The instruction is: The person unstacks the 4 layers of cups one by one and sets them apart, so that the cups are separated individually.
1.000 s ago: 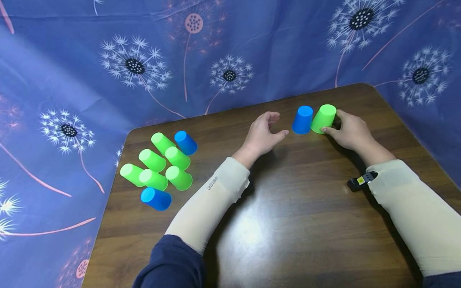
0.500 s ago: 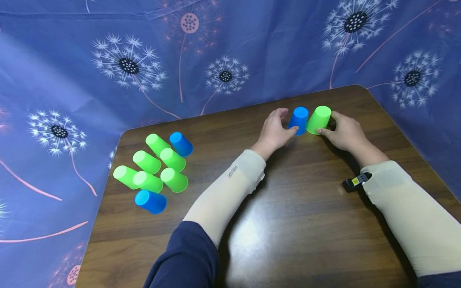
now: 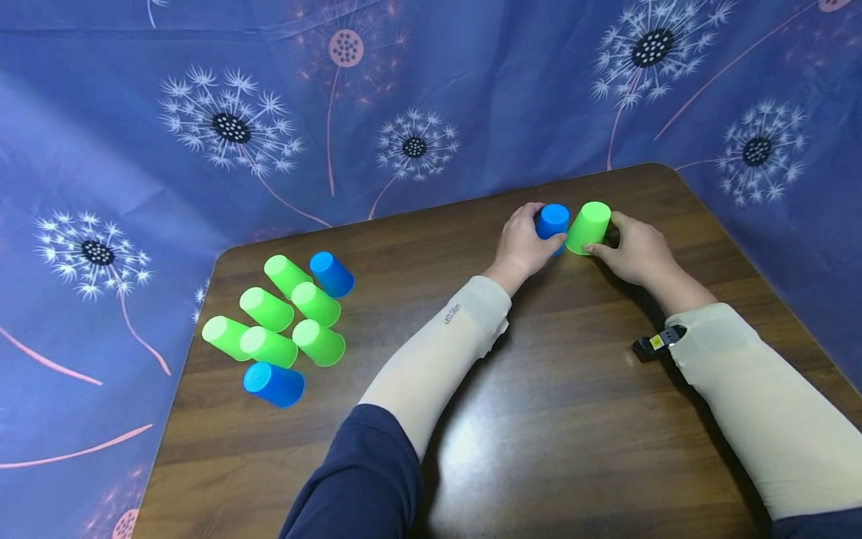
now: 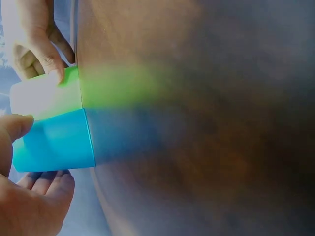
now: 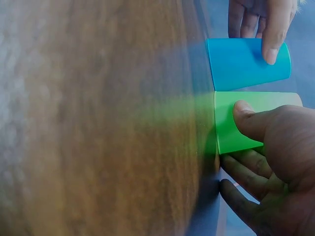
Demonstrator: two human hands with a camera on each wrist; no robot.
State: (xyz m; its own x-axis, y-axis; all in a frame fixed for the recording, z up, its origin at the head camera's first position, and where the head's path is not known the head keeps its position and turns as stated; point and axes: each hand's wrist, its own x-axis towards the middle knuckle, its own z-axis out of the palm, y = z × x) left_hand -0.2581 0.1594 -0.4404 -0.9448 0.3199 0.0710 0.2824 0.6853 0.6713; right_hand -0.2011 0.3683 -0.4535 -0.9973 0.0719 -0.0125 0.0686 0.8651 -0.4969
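Near the table's far right edge, a blue cup (image 3: 554,218) and a green cup (image 3: 589,229) stand upside down, side by side. My left hand (image 3: 521,243) holds the blue cup from its left, thumb across the front and fingers round the far side. On the green cup's right side, my right hand (image 3: 640,251) grips it with the thumb low on the front. In the left wrist view the blue cup (image 4: 54,141) sits right against the green cup (image 4: 47,96). The right wrist view shows both cups' rims down at the table surface.
At the left of the wooden table (image 3: 552,419) several upside-down green cups (image 3: 268,347) stand in a cluster. One blue cup (image 3: 332,274) is behind them and another blue cup (image 3: 273,384) in front. A patterned blue cloth (image 3: 471,90) hangs beyond the table.
My left hand has moved right from beside the blue cup and now holds it. The right hand has stayed on the green cup. The head view has shifted slightly.
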